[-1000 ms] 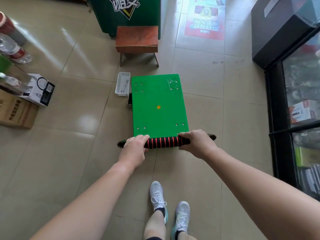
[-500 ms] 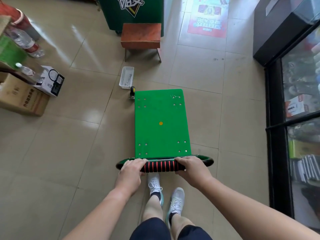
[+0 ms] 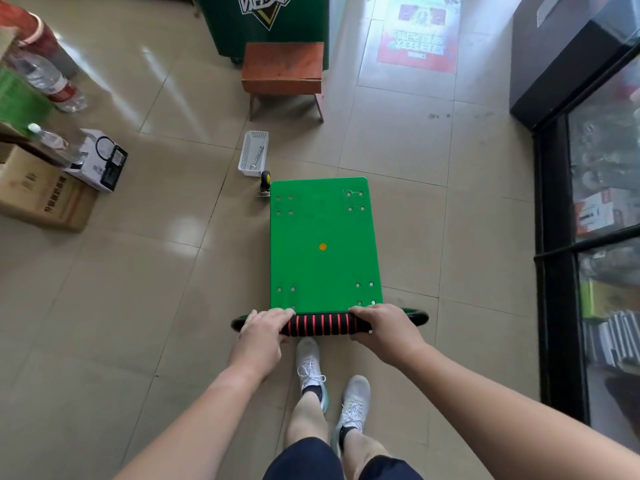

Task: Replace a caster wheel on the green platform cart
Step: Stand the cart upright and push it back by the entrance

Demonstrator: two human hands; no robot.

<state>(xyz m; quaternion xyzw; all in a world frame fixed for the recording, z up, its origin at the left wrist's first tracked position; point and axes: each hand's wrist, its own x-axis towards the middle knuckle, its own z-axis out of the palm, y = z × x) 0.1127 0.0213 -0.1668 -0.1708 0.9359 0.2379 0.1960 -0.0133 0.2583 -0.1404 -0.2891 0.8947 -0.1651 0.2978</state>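
Head view has both hands on the cart's handle [image 3: 320, 324]. The left hand [image 3: 265, 329] has its fingers curled over the bar at the left end of the black-and-red ribbed foam grip, and the right hand [image 3: 381, 327] grips the bar at the foam's right end. A short black end of the bar sticks out past each hand.

Just ahead of the knuckles, the green platform cart [image 3: 322, 220] stretches away over the tiled floor [image 3: 138, 306], with clusters of bolt holes near its four corners and a yellow dot at its centre. Ahead of the left hand, at the deck's far-left corner, a loose caster wheel [image 3: 265, 183] stands on the floor just beside the deck edge. Just past it sits a white basket [image 3: 254, 152] holding a wrench [image 3: 258, 156], and farther ahead a reddish-brown stool [image 3: 284, 67].

Well off to the left of the left hand are a cardboard box [image 3: 45, 192] and a white box [image 3: 98, 159]. To the right of the right hand stands a black-framed glass-door cabinet [image 3: 554, 271]. Below the hands are two white sneakers [image 3: 310, 365].
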